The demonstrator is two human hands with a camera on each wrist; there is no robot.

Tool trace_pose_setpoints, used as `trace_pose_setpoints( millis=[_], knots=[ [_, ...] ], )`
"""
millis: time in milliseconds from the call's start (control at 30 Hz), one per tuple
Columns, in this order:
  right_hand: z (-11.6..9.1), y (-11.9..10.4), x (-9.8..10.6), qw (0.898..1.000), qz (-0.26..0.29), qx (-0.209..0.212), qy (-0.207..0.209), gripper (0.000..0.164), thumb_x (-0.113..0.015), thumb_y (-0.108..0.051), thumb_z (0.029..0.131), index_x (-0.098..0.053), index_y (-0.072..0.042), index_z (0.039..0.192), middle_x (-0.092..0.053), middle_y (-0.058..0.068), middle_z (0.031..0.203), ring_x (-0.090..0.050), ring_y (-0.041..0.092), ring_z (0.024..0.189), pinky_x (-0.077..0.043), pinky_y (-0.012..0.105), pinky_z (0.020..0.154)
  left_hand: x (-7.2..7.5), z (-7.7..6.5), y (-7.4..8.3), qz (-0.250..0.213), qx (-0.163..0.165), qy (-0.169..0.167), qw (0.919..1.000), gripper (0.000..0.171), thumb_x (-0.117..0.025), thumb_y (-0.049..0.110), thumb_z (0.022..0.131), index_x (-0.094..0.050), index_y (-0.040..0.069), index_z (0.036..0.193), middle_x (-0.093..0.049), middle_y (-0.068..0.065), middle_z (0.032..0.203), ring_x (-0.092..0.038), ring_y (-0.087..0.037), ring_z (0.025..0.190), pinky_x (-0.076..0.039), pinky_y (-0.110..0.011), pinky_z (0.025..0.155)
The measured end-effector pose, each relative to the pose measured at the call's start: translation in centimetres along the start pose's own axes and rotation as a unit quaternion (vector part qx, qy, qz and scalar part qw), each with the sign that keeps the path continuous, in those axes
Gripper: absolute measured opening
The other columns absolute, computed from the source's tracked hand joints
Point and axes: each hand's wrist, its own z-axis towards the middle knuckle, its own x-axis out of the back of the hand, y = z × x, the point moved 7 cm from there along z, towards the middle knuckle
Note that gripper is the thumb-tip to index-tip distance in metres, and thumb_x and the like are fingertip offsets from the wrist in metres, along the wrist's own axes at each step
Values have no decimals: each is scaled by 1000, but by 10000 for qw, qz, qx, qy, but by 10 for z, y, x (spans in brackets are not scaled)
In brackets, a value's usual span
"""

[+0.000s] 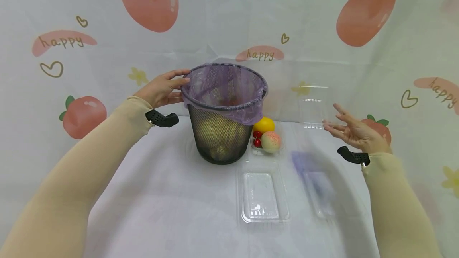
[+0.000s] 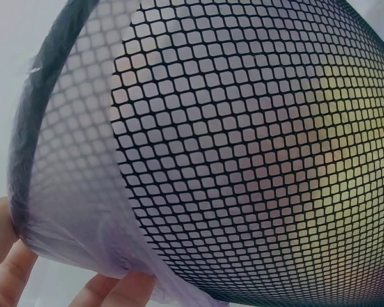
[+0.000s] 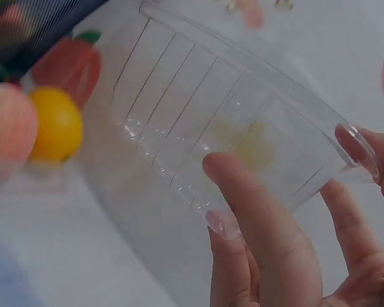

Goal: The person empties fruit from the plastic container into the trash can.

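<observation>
A black mesh wastebasket (image 1: pixel 220 130) with a purple plastic liner folded over its rim stands upright on the white table. Yellowish items show through its mesh, and something reddish lies inside. My left hand (image 1: pixel 161 90) grips the rim at its left side; in the left wrist view its fingers (image 2: pixel 125 291) press against the liner. To the right, my right hand (image 1: pixel 358 132) holds a clear plastic container (image 3: pixel 198 115) with ribbed walls, raised above the table. Thumb and fingers are on its edge and side.
Right of the wastebasket, a yellow fruit (image 1: pixel 264 125), a peach (image 1: pixel 271 141) and red cherries (image 1: pixel 256 142) sit in a clear tray. Another clear tray (image 1: pixel 247 217) lies in front. Farther right is a blurred purple patch (image 1: pixel 305 164). A printed cloth hangs behind.
</observation>
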Motion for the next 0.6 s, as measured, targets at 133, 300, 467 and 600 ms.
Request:
trace_pose_setpoints(
  millis=[133, 300, 467, 600],
  knots=[
    [3, 10, 23, 9974, -624, -182, 316, 35, -41, -19, 105, -69, -34, 120, -60, 13, 120, -64, 26, 114, -56, 17, 67, 0, 0, 0, 5, -8, -25, 10000, 59, -58, 32, 97, -34, 31, 150, -45, -6, 126, -58, -19, 110, -54, -21, 77],
    [9, 17, 44, 9889, -1184, -177, 882, 35, -45, -12, 104, -74, -33, 107, -42, 22, 138, -68, 25, 104, -54, 16, 80, 1, -1, 0, -56, 22, -25, 10000, 59, -59, 32, 96, -35, 32, 150, -45, -5, 124, -58, -18, 110, -55, -21, 76],
    [14, 22, 58, 9802, -1504, -353, 1239, 37, -48, -13, 103, -75, -37, 101, 18, 4, 160, -69, 21, 100, -50, 14, 88, 1, -1, 1, -35, -4, -59, 10000, 60, -59, 32, 96, -33, 31, 150, -45, -4, 124, -60, -16, 105, -54, -21, 77],
    [17, 24, 65, 9732, -1835, -528, 1280, 38, -48, -15, 103, -74, -40, 96, 24, 2, 159, -69, 18, 97, -50, 16, 89, 0, -1, 1, -44, -26, -59, 10000, 60, -58, 32, 96, -33, 31, 150, -45, -5, 124, -60, -16, 105, -54, -21, 77]
  ],
)
